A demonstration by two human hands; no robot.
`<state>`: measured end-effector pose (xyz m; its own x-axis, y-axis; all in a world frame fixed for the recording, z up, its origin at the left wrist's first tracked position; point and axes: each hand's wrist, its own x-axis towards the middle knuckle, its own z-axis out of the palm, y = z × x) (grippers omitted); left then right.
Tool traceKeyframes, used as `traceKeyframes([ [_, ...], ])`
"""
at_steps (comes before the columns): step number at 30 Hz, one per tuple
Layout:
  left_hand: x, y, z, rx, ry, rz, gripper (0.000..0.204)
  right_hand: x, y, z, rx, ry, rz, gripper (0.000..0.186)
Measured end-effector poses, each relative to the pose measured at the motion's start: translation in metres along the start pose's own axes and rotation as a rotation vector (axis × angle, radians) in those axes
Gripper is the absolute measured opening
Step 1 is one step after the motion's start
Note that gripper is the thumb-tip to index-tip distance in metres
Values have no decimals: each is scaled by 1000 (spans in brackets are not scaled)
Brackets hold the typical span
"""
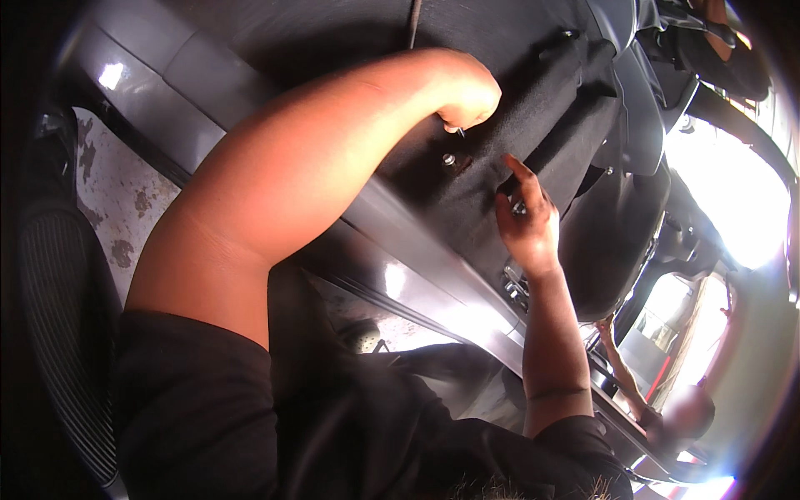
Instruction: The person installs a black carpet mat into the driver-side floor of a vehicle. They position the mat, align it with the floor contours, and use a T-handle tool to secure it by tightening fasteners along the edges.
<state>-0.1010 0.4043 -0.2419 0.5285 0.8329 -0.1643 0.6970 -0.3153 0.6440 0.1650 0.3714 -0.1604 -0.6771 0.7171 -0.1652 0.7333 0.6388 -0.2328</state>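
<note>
My left hand (470,93) reaches over the black carpeted floor of a car (554,117) with its fingers curled round something small, mostly hidden, whose thin tip shows below them. A metal bolt (449,160) stands in the carpet just under that hand. To its lower right, my right hand (531,215) has the forefinger raised and bent, the thumb and other fingers round a small shiny metal piece (517,207), partly hidden. A grey painted sill (425,267) runs diagonally beneath both forearms, and a metal fitting (514,286) sits below my right hand.
Black plastic trim (640,108) borders the carpet at right. A co-worker's forearm (618,367) reaches in at lower right; another person's arm (718,37) shows at top right. A stained pale floor (117,192) lies beyond the sill, beside a dark ribbed surface (62,333) at far left.
</note>
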Motion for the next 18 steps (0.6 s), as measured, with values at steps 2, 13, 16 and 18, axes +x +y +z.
traceKeyframes([
  [2,1,-6,2,-83,-9,5,17,-23,21,6,22,64,91,57],
  [13,9,-20,8,-248,-95,-22,27,-61,86,56,98,272,395,31],
  [16,9,-17,6,-206,-87,-78,37,-56,81,52,197,219,464,30],
  [18,8,-15,7,-156,-19,-79,44,-54,88,58,190,251,424,31],
])
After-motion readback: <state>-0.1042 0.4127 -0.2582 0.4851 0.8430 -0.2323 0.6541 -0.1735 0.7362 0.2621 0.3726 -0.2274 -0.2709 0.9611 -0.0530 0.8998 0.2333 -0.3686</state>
